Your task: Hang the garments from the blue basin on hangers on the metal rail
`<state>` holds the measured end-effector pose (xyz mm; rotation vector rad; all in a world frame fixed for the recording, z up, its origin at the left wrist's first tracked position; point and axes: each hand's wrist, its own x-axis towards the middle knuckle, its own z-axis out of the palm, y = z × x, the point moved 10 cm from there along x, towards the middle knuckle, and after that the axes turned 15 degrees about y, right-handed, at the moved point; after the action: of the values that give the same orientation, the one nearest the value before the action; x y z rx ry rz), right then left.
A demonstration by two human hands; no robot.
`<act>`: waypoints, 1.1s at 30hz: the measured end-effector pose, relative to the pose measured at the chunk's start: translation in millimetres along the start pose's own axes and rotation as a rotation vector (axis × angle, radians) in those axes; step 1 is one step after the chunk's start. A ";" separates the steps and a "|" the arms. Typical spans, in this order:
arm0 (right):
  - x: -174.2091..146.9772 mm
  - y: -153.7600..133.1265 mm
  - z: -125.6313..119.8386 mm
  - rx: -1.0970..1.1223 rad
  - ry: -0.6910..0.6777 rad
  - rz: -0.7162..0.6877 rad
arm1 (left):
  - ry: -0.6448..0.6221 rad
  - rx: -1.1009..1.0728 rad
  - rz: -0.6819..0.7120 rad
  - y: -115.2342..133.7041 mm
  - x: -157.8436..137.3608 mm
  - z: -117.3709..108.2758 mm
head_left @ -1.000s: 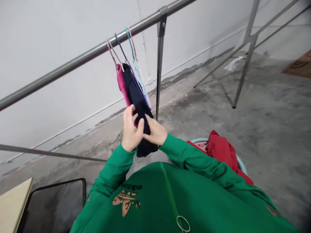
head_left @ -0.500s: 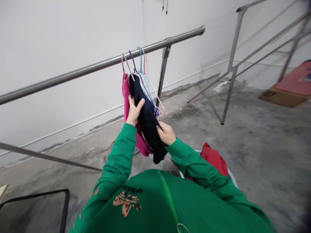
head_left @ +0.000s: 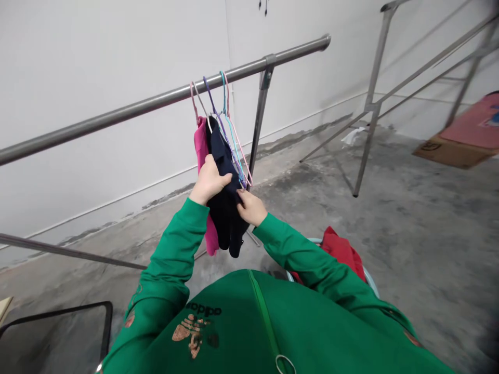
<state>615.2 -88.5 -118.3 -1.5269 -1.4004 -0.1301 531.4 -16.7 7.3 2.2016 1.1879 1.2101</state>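
Observation:
A dark navy garment [head_left: 223, 218] hangs on a white hanger [head_left: 201, 101] from the metal rail [head_left: 156, 100]. My left hand [head_left: 210, 182] grips its left side, thumb in front and the other fingers partly hidden by the cloth. Its right edge is pinched between the thumb and fingers of my right hand [head_left: 251, 206]. Close behind, on the left, hangs a bright pink garment [head_left: 200, 143]. Bare hangers in purple [head_left: 210, 96], turquoise [head_left: 226, 101] and pink [head_left: 244, 156] hang just to the right of the dark cloth.
Red cloth [head_left: 341, 249] lies in a pale blue basin [head_left: 370, 280] by my right arm. A second metal rack [head_left: 374, 98] stands at the right, near a cardboard box [head_left: 444, 150] with a pink top. A black frame [head_left: 106, 327] is at lower left.
Both hands have shifted left with the dark garment, which now hangs straighter, its lower end moved left. My left hand has dropped slightly. The hangers have swung a little left.

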 end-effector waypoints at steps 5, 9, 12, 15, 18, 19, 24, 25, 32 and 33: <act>3.2 -11.0 19.7 0.225 -0.095 0.076 | 0.225 0.425 0.240 1.5 -16.9 -28.0; 5.5 -14.7 37.6 0.319 -0.168 0.188 | 0.179 0.450 0.318 -1.8 -27.7 -24.5; 7.0 -21.1 46.2 0.360 -0.188 0.199 | 0.102 0.444 0.341 -0.7 -30.6 -15.3; 9.2 -23.3 49.4 0.391 -0.164 0.187 | 0.030 0.478 0.383 4.2 -31.5 -5.8; 12.2 -20.4 51.4 0.416 -0.135 0.193 | 0.036 0.490 0.376 5.3 -30.7 -5.3; 13.2 -19.9 52.1 0.426 -0.132 0.193 | 0.056 0.472 0.361 4.8 -31.0 -7.3; 17.5 -30.0 47.2 0.506 -0.099 0.108 | 0.284 0.233 0.254 -5.0 -37.2 -33.8; 17.3 -32.4 46.2 0.510 -0.098 0.089 | 0.325 0.187 0.224 -9.4 -37.9 -39.7; 13.8 -36.4 48.2 0.484 -0.123 0.066 | 0.326 0.105 0.164 -20.1 -39.6 -46.2; 13.6 -36.7 48.8 0.478 -0.127 0.062 | 0.327 0.122 0.183 -18.1 -40.8 -45.6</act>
<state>564.9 -51.8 -111.4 -1.1907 -1.3597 0.3247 473.6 -42.8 0.5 2.3043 1.2287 1.6644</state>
